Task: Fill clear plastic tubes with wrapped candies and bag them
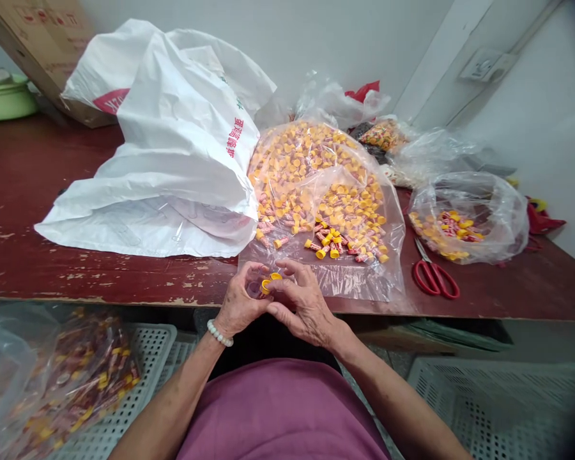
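My left hand (242, 300), with a beaded bracelet (220, 333) at the wrist, curls round a small clear plastic container (253, 289) with a round mouth. My right hand (303, 300) meets it at the table's front edge, its fingers closed round small yellow-capped pieces (267, 285) beside that mouth. How far the pieces sit inside the container I cannot tell. Just beyond both hands lies a large clear bag (364, 281) full of small red-patterned tubes with yellow caps. Several of these tubes (333, 243) lie loose at its opening.
A white woven sack (172, 140) lies open at the left, with clear pieces inside. Red-handled scissors (435, 278) and a smaller clear bag (503, 217) of tubes are at the right. White plastic crates (156, 338) stand below the table, the left one holding bagged tubes (91, 377).
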{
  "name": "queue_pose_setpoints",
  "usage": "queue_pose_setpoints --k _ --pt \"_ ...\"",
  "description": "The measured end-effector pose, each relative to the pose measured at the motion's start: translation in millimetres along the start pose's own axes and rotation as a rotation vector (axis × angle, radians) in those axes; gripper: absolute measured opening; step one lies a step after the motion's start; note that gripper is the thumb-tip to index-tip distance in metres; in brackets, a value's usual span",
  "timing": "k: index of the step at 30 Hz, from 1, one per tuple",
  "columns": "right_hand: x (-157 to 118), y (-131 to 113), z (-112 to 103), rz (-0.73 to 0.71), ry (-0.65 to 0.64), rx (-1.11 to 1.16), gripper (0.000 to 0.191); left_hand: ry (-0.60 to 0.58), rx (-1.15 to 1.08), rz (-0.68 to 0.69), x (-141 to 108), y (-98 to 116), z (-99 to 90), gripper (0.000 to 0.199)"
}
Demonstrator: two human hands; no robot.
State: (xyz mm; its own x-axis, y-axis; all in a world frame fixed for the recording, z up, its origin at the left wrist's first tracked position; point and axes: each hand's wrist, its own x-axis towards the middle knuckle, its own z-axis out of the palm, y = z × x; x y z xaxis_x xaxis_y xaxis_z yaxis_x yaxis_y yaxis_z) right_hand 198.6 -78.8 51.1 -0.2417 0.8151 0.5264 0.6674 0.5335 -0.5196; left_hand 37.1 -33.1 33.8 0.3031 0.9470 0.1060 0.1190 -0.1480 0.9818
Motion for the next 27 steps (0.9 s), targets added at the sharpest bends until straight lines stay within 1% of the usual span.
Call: queue_pose_setpoints --k 2,4,5,7,9,12,14,15,17,19,20,21,22,23,24,25,27 --pt "2.4 17.8 -4.4 0.078 0.086 -0.06 0.024 0.032 0.009 -0.015 1.4 -4.2 -2.2 0.048" --pt "8.6 42.1 -11.6 0.236 0.157 -0.256 0.023 0.073 0.018 -0.016 2.4 -8.6 -4.9 0.047" --pt "12.7 54.6 -14.9 0.315 0.154 -0.388 0.021 0.089 0.022 -0.013 2.7 -10.4 -6.2 0.047" --pt "22.0 75.8 -19.0 0.4 0.075 -0.627 0.017 0.098 0.027 -0.012 2.6 -11.7 -7.4 0.047" --pt "31.3 89.1 -18.6 0.404 -0.039 -0.756 0.019 0.099 0.02 -0.021 2.2 -10.3 -6.6 0.046" --pt "42.6 98.4 -13.3 0.371 -0.168 -0.807 0.02 0.087 0.001 -0.039 1.7 -6.3 -3.5 0.045" --pt "47.5 104.1 -11.8 0.369 -0.165 -0.795 0.023 0.078 -0.002 -0.04 2.1 -5.2 -2.3 0.045" --pt "49.1 107.6 -12.8 0.379 -0.121 -0.773 0.025 0.08 -0.001 -0.036 2.6 -5.3 -2.0 0.045" --pt "50.5 114.4 -17.9 0.425 0.044 -0.661 0.029 0.092 0.005 -0.027 3.7 -6.3 -1.7 0.046" --pt "49.6 115.0 -24.9 0.487 0.263 -0.413 0.03 0.096 0.005 -0.018 4.6 -7.3 -0.9 0.046" --pt "48.4 110.8 -27.8 0.506 0.361 -0.246 0.028 0.09 0.005 -0.015 4.7 -7.4 0.1 0.046" --pt "46.7 102.9 -29.5 0.509 0.427 -0.068 0.027 0.076 0.004 -0.013 4.6 -7.2 1.3 0.045" --pt "44.7 91.5 -29.7 0.496 0.449 0.105 0.025 0.058 0.007 -0.012 4.1 -6.6 2.8 0.045" --pt "42.6 77.4 -28.3 0.474 0.435 0.258 0.025 0.038 0.013 -0.008 3.4 -5.7 4.5 0.045" --pt "40.4 61.8 -25.3 0.439 0.382 0.38 0.024 0.021 0.023 -0.002 2.4 -4.4 6.1 0.045" --pt "38.3 46.2 -21.1 0.41 0.33 0.462 0.022 0.006 0.033 0.007 1.3 -2.9 7.5 0.045" --pt "34.3 19.9 -11.5 0.364 0.255 0.502 0.019 -0.02 0.045 0.032 -1.2 0.7 9.3 0.045"
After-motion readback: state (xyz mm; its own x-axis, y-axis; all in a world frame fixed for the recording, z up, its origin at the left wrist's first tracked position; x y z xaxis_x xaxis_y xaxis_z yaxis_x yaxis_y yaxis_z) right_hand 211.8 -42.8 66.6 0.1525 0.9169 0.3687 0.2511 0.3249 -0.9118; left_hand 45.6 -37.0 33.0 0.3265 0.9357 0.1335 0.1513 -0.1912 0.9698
